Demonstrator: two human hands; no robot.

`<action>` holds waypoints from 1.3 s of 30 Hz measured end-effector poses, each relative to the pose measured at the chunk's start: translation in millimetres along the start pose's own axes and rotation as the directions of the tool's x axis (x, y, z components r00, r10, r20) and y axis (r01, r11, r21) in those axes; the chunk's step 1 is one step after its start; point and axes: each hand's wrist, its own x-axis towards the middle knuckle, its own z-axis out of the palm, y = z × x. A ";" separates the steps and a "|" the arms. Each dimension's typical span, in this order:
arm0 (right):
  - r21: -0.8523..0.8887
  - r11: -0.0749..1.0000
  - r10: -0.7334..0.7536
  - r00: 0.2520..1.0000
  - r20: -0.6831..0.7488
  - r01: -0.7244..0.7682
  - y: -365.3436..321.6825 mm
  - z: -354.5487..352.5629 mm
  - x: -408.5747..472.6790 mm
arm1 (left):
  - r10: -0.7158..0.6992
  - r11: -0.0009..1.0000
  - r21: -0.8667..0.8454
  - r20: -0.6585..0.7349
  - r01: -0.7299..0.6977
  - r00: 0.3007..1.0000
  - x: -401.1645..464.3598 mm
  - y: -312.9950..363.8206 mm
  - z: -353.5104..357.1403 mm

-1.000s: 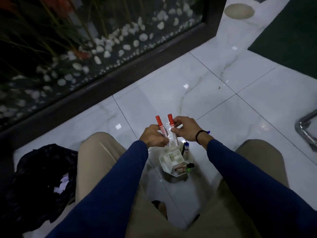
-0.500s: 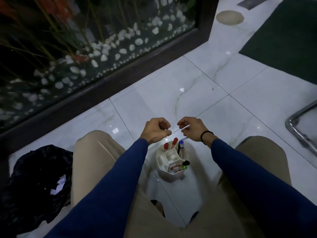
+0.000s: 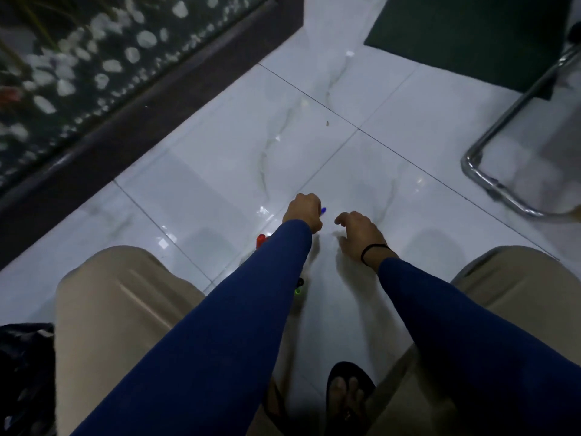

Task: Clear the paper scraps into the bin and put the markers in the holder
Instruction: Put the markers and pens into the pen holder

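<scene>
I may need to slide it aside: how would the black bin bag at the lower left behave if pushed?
The black bin bag looks crumpled and soft, so it would likely deform rather than slide whole. It probably weighs little, being thin plastic. Its contents are not visible now.

Pretty dim shot with a cold bluish cast, and the glossy floor tiles [image 3: 220,171] throw small white glare spots back near the middle. The white pebbles [image 3: 94,58] top left and the chrome chair leg [image 3: 490,187] are smeared with motion blur, and straight lines bend at the wide-angle edges.
</scene>
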 end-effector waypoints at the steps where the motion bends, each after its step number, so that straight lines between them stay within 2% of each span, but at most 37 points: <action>1: 0.012 1.000 0.021 1.000 -0.006 -0.020 6.8 5.5 -1.4 | -0.001 0.999 0.040 0.000 0.001 1.000 5.4 0.9 9.0; 3: 0.000 0.999 0.045 0.999 0.002 -0.045 19.0 18.2 -3.9 | 0.001 0.995 0.102 -0.016 0.001 1.000 13.3 0.0 22.3; 6: -0.111 0.994 0.019 0.998 0.062 -0.012 35.8 38.6 -5.5 | 0.016 0.986 0.164 -0.022 -0.012 1.000 23.9 -4.5 36.0; 14: -0.248 0.968 -0.035 0.998 0.044 0.045 44.6 51.4 6.2 | 0.030 0.990 0.138 -0.080 -0.019 0.996 25.4 0.3 42.6; 16: -0.267 0.962 -0.042 0.998 0.047 0.053 41.7 49.1 8.9 | 0.048 0.997 0.057 -0.123 -0.041 0.991 22.7 1.8 31.6; 19: -0.254 0.967 0.022 0.999 0.043 -0.010 34.0 44.8 7.7 | -0.046 0.971 -0.239 -0.204 -0.004 0.978 17.3 -0.1 5.5; 22: -0.288 0.955 0.096 0.992 0.083 -0.068 18.1 35.5 7.9 | -0.177 0.838 -0.546 -0.241 0.018 0.954 -4.2 -12.6 -26.2; 25: -0.254 0.960 0.160 0.973 0.168 -0.114 3.3 19.7 17.4 | -0.272 0.672 -0.740 -0.206 0.032 0.940 -34.3 -35.1 -50.7; 28: -0.205 0.979 0.071 0.966 0.248 -0.020 -13.5 6.7 23.5 | -0.348 0.566 -0.822 -0.164 0.068 0.923 -65.2 -56.4 -68.9; 31: -0.109 0.983 -0.118 0.967 0.225 0.145 -35.0 -1.7 23.4 | -0.416 0.541 -0.832 -0.136 0.124 0.899 -87.0 -73.8 -77.7; 33: -0.107 0.967 -0.202 0.954 0.221 0.230 -51.0 -4.5 21.6 | -0.448 0.549 -0.819 -0.124 0.163 0.885 -101.5 -83.8 -79.5; 36: -0.132 0.952 -0.238 0.938 0.251 0.277 -63.8 -2.7 15.1 | -0.486 0.529 -0.824 -0.095 0.205 0.869 -119.9 -95.8 -79.6; 39: -0.148 0.948 -0.229 0.926 0.299 0.282 -68.1 2.4 11.2 | -0.550 0.490 -0.857 -0.163 0.159 0.819 -137.9 -105.0 -86.4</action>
